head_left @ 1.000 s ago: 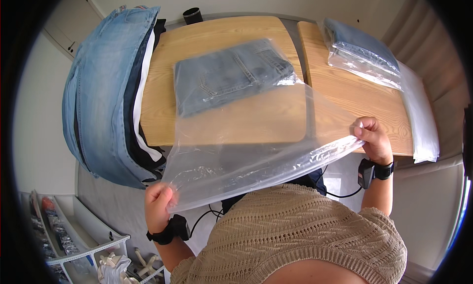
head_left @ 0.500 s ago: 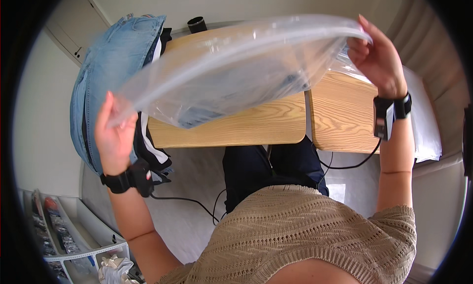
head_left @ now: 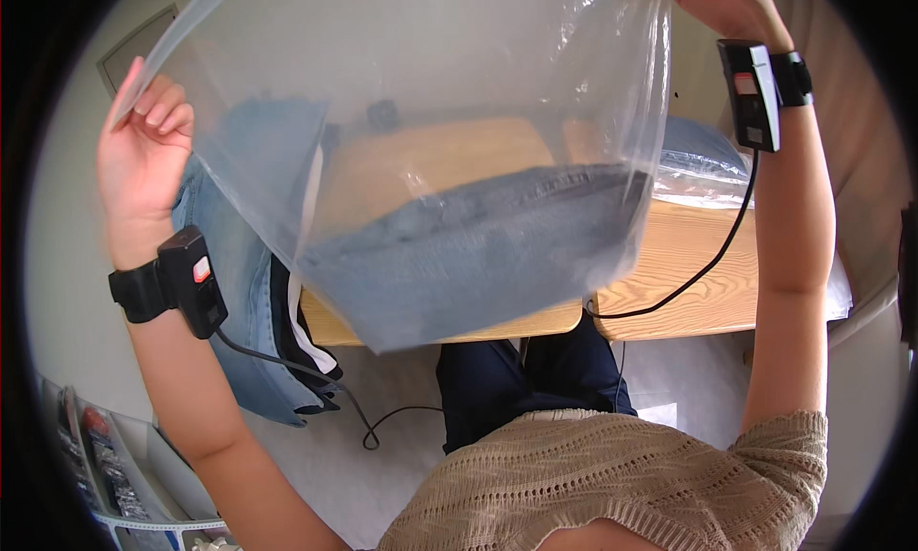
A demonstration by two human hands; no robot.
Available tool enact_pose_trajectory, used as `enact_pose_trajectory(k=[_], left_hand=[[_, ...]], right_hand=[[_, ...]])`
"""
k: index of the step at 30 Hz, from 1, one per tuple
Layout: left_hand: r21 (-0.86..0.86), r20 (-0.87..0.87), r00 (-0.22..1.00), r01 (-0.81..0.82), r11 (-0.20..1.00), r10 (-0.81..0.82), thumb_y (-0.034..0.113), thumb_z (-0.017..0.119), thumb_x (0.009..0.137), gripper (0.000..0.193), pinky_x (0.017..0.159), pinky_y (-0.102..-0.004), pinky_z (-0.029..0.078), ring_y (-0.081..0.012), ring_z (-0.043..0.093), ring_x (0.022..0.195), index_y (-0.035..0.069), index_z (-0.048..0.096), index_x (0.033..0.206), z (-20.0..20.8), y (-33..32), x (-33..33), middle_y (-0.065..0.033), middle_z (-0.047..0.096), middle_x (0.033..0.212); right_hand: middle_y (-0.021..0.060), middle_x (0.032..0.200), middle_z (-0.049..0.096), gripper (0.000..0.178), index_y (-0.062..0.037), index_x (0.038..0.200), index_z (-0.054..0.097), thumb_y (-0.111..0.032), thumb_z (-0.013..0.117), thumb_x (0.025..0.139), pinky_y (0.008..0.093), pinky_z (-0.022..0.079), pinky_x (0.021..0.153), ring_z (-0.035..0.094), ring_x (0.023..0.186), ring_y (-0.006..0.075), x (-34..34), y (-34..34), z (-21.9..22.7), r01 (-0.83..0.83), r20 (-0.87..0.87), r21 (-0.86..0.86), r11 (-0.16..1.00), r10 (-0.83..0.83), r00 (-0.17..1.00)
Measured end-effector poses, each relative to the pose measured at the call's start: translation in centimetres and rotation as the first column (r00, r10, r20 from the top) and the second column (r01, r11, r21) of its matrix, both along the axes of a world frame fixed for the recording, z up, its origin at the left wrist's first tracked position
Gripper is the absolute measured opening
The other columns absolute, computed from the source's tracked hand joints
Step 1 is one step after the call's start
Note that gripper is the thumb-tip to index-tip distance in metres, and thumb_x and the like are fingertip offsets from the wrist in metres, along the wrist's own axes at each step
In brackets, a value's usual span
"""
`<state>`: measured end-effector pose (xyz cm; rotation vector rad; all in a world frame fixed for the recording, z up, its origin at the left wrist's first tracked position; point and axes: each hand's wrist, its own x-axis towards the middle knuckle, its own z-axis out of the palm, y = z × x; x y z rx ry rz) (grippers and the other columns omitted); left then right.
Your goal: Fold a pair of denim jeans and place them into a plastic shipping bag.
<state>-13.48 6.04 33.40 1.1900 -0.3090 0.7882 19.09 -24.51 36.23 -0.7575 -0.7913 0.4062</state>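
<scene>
A large clear plastic bag (head_left: 459, 83) hangs upright between my raised hands, in front of the table. Folded blue denim (head_left: 478, 245) lies inside along its bottom. At the far left, my left hand (head_left: 148, 140) pinches one upper corner of the bag, fingers closed on the edge. My right hand (head_left: 722, 1) is raised to the other upper corner; the top of the picture cuts off its fingertips, though the bag's edge runs up to them. Both wrists wear black strapped devices with cables.
Light blue jeans (head_left: 225, 264) and dark and white clothes hang over the left end of the wooden table (head_left: 669, 264). A clear-wrapped package (head_left: 703, 164) lies on its right part. A divided storage box (head_left: 143, 465) stands at lower left. A cable crosses the table's right part.
Both hands have risen, the left also moving outward. The bag has swung from slanting across the table to hanging upright, and the denim now shows gathered at its bottom.
</scene>
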Motion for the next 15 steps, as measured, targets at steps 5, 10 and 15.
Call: enact_pose_trajectory(k=[5,10,15], left_hand=[[-0.128,-0.138,0.988,-0.081,0.988,0.063,0.011,0.053,0.09,0.017,0.05,-0.0221,0.029,-0.0112,0.038,0.057,0.007,0.046,0.076,-2.6,2.6,3.7,0.0,0.038,0.062],[-0.105,-0.129,0.977,-0.186,0.977,0.172,0.015,0.058,0.088,0.019,0.049,-0.0217,0.029,-0.0112,0.039,0.056,0.009,0.046,0.075,-1.5,3.0,6.4,0.0001,0.041,0.062],[-0.015,0.015,0.995,-0.097,0.995,0.098,0.013,0.057,0.088,0.02,0.051,-0.0249,0.03,-0.0113,0.039,0.056,0.008,0.05,0.07,-1.7,1.7,6.7,-0.0008,0.048,0.065]], right_hand=[[0.0005,0.06,0.061,0.021,-0.0069,0.075,0.058,-0.017,0.051,0.091,0.0182,0.044,0.045,0.062,0.056,0.0115,4.9,4.1,-2.4,0.07,-0.129,-0.133,0.989,-0.087,0.988],[0.0009,0.06,0.06,0.02,-0.0071,0.075,0.057,-0.019,0.054,0.091,0.0175,0.046,0.048,0.063,0.061,0.0125,7.2,6.2,-2.6,0.053,-0.109,-0.058,0.997,-0.059,0.992],[0.002,0.066,0.061,0.016,-0.0059,0.078,0.057,-0.017,0.056,0.089,0.0197,0.049,0.057,0.063,0.067,0.0136,9.8,1.9,-4.7,-0.087,0.014,0.054,0.995,0.086,0.996]])
